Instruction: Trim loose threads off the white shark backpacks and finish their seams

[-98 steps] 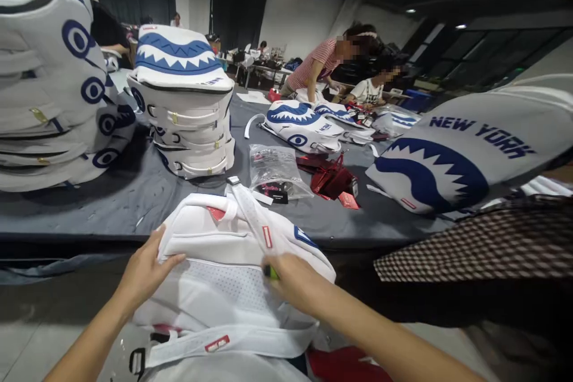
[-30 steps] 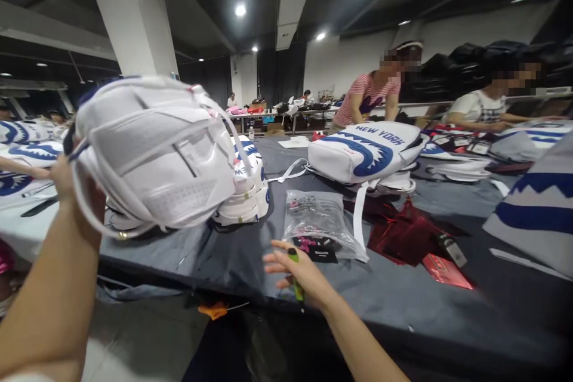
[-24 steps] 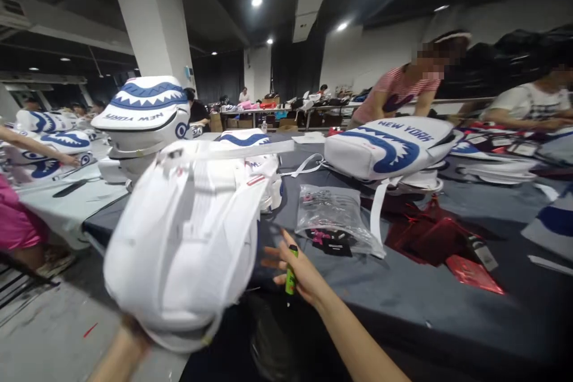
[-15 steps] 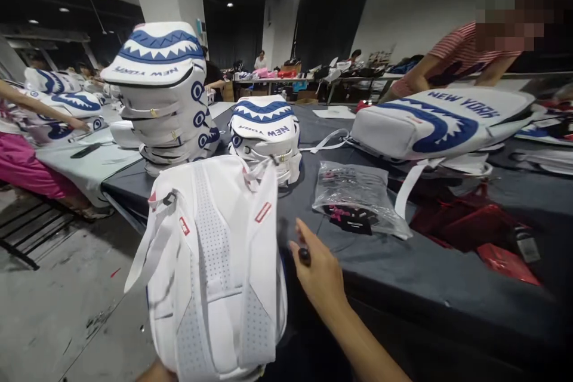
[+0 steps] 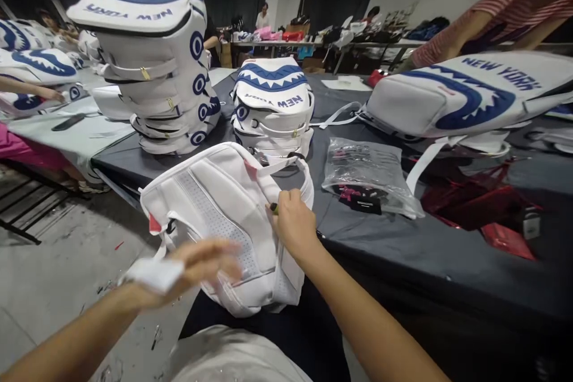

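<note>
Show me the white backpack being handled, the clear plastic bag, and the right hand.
white backpack (image 5: 224, 215), head view, mesh back panel.
clear plastic bag (image 5: 367, 176), head view, its middle.
right hand (image 5: 293, 224), head view, back of hand.

Both forearms are bare from the bottom edge of the view up to the wrists, with no sleeve, watch, bracelet or glove showing. The left hand (image 5: 197, 262) is blurred, so its fingers (image 5: 224, 250) smear together and no nails or rings can be made out. The right hand (image 5: 293, 224) is sharper, seen from the back, knuckles showing, its fingers (image 5: 286, 196) plain and unadorned. A pale grey-white garment (image 5: 233, 358) covers the lap at the bottom edge.
</note>
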`<move>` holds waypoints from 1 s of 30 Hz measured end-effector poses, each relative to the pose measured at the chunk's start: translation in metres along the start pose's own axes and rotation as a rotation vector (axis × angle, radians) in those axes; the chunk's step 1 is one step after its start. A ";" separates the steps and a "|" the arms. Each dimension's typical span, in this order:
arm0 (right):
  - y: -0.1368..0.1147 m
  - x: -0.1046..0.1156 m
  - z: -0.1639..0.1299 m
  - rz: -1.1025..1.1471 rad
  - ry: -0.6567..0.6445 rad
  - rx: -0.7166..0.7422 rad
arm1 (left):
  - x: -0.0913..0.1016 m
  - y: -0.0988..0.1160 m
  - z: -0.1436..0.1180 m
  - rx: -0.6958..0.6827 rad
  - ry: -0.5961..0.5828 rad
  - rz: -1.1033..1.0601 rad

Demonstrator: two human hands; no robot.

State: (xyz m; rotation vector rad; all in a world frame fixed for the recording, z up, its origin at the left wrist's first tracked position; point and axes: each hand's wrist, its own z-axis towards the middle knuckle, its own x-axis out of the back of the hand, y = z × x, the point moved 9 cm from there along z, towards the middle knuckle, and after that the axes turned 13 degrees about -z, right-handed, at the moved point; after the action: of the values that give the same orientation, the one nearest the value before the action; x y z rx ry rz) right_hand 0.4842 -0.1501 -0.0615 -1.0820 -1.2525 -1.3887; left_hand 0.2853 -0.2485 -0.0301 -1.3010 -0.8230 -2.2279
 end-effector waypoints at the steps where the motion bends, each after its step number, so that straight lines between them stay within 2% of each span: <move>1: 0.004 0.000 0.005 0.013 -0.001 -0.032 | -0.002 -0.012 0.028 0.037 0.017 -0.012; 3: 0.011 -0.008 0.016 0.064 -0.069 -0.059 | -0.008 -0.027 0.086 -0.013 0.092 0.092; 4: 0.015 -0.015 0.020 0.093 -0.139 -0.048 | -0.016 -0.032 0.112 -0.058 0.093 0.166; 6: 0.019 -0.033 0.024 0.152 -0.291 0.018 | -0.036 -0.042 0.148 -0.124 0.052 0.276; 7: 0.021 -0.041 0.025 0.177 -0.342 0.055 | -0.045 -0.045 0.157 -0.155 0.011 0.304; 8: 0.023 -0.047 0.025 0.195 -0.364 0.082 | -0.054 -0.047 0.161 -0.186 -0.034 0.313; 10: 0.027 -0.054 0.025 0.214 -0.329 0.087 | -0.065 -0.045 0.155 -0.253 -0.112 0.302; 13: 0.026 -0.054 0.019 0.236 -0.230 0.052 | -0.068 -0.039 0.135 -0.315 -0.145 0.293; 15: 0.021 -0.045 0.012 0.293 -0.196 0.058 | -0.061 -0.038 0.128 -0.300 -0.131 0.324; 18: 0.019 -0.017 -0.003 0.455 -0.182 0.122 | -0.042 -0.035 0.129 -0.241 -0.143 0.376; 20: 0.028 -0.002 -0.017 0.619 -0.200 0.163 | -0.030 -0.024 0.138 -0.234 -0.168 0.372; 22: 0.045 0.002 -0.030 0.788 -0.228 0.176 | -0.025 -0.006 0.151 -0.284 -0.193 0.309; 24: 0.067 -0.010 -0.042 0.860 -0.227 0.115 | -0.037 0.014 0.165 -0.378 -0.236 0.203; 27: 0.101 -0.051 -0.056 0.720 -0.225 -0.082 | -0.081 0.041 0.180 -0.510 -0.321 0.084; 30: 0.117 -0.085 -0.064 0.552 -0.261 -0.200 | -0.121 0.052 0.191 -0.559 -0.351 0.095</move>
State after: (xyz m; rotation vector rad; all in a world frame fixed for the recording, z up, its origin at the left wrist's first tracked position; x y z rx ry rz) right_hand 0.6126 -0.2108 -0.1315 -1.6435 -0.8981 -0.9799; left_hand 0.4943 -0.1487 -0.0488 -1.9804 -0.2275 -2.2687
